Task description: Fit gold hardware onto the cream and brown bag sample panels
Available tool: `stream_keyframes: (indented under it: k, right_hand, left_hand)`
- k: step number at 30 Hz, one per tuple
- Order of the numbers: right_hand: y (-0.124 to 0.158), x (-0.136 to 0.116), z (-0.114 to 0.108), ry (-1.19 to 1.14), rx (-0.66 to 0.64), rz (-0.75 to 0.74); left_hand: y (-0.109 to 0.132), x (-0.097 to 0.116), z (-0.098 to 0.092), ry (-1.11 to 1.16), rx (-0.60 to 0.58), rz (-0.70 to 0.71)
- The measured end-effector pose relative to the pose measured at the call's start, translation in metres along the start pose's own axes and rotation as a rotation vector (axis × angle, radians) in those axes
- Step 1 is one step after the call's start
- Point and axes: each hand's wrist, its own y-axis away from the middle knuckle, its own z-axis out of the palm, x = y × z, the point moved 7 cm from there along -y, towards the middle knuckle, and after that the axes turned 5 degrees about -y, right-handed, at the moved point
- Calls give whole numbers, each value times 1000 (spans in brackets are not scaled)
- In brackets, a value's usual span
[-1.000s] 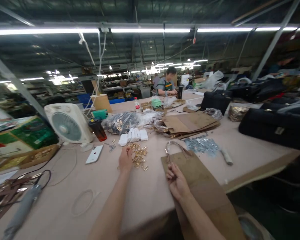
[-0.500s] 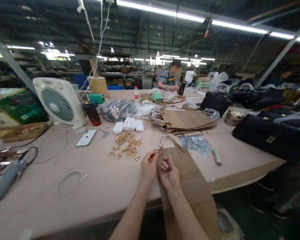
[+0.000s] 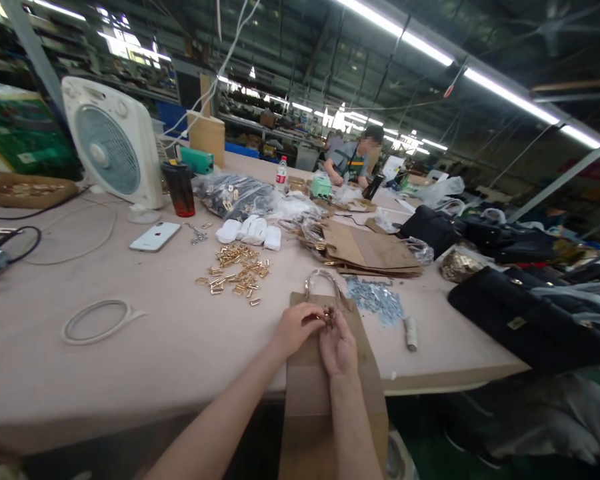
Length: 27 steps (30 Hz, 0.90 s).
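A flat brown paper bag with a wrapped loop handle lies over the table's near edge. My left hand and my right hand meet on top of it, fingers pinched together around a small gold metal piece. Which hand carries the piece I cannot tell; both touch it. A scatter of several gold buckles lies on the table just beyond and left of my left hand.
Silver hardware pile, a small white roll, stacked paper bags, white phone, fan, dark cup, white cord loop, black handbags at right. Another person sits at the far end.
My left hand left the gold buckle pile and came right to join my right hand on the bag. The view tilted down and left.
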Motion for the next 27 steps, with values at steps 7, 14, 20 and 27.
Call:
stream_keyframes:
  k: [7, 14, 20, 27]
  right_hand:
    - [6, 2, 1, -62, 4, 52]
    - [8, 5, 2, -105, -6, 144]
    - [6, 4, 1, -58, -29, 131]
    - [6, 5, 2, -42, -40, 130]
  left_hand:
    - [0, -10, -4, 128, -33, -69]
    - [0, -14, 0, 289, -151, -160]
    - [3, -20, 4, 417, -160, -252]
    - [3, -19, 3, 387, -147, -258]
